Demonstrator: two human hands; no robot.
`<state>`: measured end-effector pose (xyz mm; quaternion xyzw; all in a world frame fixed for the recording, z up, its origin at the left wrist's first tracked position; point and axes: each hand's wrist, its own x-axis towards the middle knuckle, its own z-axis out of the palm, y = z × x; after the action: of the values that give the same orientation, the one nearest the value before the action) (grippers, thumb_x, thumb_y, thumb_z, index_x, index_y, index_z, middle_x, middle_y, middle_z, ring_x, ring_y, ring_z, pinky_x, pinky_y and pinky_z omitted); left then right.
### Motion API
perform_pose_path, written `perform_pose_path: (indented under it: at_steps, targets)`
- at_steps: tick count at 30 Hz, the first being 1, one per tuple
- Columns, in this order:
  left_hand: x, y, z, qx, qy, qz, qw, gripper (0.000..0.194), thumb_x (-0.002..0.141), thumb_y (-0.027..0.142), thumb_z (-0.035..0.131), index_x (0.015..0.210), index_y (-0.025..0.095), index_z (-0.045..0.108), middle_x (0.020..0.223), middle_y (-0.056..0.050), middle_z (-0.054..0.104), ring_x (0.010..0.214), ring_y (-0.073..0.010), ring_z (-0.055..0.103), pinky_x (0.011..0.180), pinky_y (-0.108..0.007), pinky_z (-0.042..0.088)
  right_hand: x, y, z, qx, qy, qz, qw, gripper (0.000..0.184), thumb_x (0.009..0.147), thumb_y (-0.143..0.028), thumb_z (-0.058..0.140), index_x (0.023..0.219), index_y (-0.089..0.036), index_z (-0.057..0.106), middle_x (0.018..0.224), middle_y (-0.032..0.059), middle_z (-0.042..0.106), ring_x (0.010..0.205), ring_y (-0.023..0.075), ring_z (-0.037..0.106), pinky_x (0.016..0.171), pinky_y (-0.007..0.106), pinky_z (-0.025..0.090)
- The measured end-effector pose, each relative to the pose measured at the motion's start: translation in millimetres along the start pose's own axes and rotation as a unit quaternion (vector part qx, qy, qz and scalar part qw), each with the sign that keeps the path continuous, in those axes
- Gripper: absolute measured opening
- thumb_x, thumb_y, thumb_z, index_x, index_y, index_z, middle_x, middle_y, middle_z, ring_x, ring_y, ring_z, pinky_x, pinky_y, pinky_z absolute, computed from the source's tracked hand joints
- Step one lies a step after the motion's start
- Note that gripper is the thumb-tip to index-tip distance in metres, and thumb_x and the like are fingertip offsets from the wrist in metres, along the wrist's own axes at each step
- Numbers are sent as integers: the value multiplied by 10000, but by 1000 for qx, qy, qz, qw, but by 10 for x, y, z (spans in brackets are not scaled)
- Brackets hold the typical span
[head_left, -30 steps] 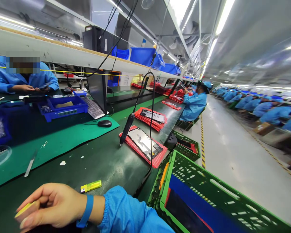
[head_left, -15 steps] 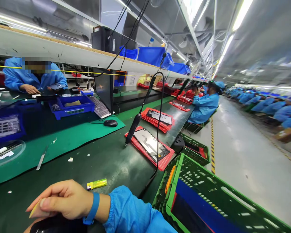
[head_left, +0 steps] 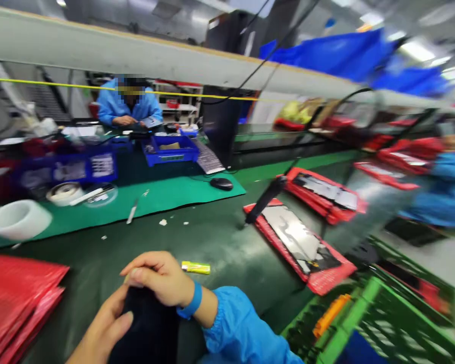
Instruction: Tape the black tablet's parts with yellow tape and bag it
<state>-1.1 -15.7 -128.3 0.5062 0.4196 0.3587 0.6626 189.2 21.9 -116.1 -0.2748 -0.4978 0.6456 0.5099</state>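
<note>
My left hand (head_left: 104, 323) grips the side of a dark flat panel (head_left: 149, 323), like a tablet, at the bottom of the head view. The panel's face looks plain black, and its lower part runs out of the picture. My right hand (head_left: 163, 275), with a blue band (head_left: 191, 302) on its wrist, is closed in a pinch at the panel's upper end. Whatever is between those fingertips is hidden. Just beyond that wrist lies a yellow lighter (head_left: 195, 267) on the dark green table (head_left: 220, 253).
Red bubble bags (head_left: 18, 303) are stacked at left. At right, opened tablets (head_left: 293, 232) rest on red bags beneath a hanging black electric screwdriver (head_left: 265, 199). A green crate (head_left: 405, 323) stands lower right. Farther off are a mouse (head_left: 221, 184), a tape roll (head_left: 18, 220) and a co-worker (head_left: 131, 106).
The view has swung left, bringing the red bags and my left hand into sight. My right hand, which pinched a small pale-yellow piece, now has its fingertips at the panel's upper end.
</note>
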Motion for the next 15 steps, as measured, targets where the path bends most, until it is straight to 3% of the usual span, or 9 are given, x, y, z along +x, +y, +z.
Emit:
perform_pose_path:
  at_steps: [1, 4, 8, 15]
  targets:
    - [8, 7, 41, -6, -5, 11, 1000, 535, 840, 649, 792, 1195, 250, 826, 1203, -79, 819, 1234, -393, 696, 1122, -466, 532, -4, 10, -6, 11, 0, -3, 1000, 458, 886, -583, 802, 998, -139, 806, 747, -5, 651, 675, 103, 554, 720, 249, 494]
    - [88, 49, 128, -35, -111, 51, 992, 638, 891, 685, 727, 1301, 197, 761, 1202, -127, 790, 1206, -378, 693, 1053, -448, 536, 0, 38, -25, 46, -5, -2, 999, 427, 939, -557, 762, 1045, -143, 772, 669, -47, 520, 616, 94, 436, 636, 248, 402]
    - [135, 72, 149, -50, -117, 50, 991, 680, 853, 698, 766, 1292, 180, 739, 1197, -129, 768, 1134, -341, 708, 912, -366, 556, -5, 25, -30, 68, -2, 2, 998, 408, 977, -545, 720, 1093, -154, 734, 615, -83, 375, 585, 97, 317, 583, 255, 290]
    - [124, 48, 163, -70, -134, 60, 987, 687, 870, 690, 753, 1323, 175, 715, 1244, -135, 747, 1255, -384, 649, 1062, -460, 505, -27, 19, -11, 21, 0, 9, 1000, 463, 987, -590, 685, 1141, -153, 685, 638, -69, 431, 585, 104, 360, 579, 263, 313]
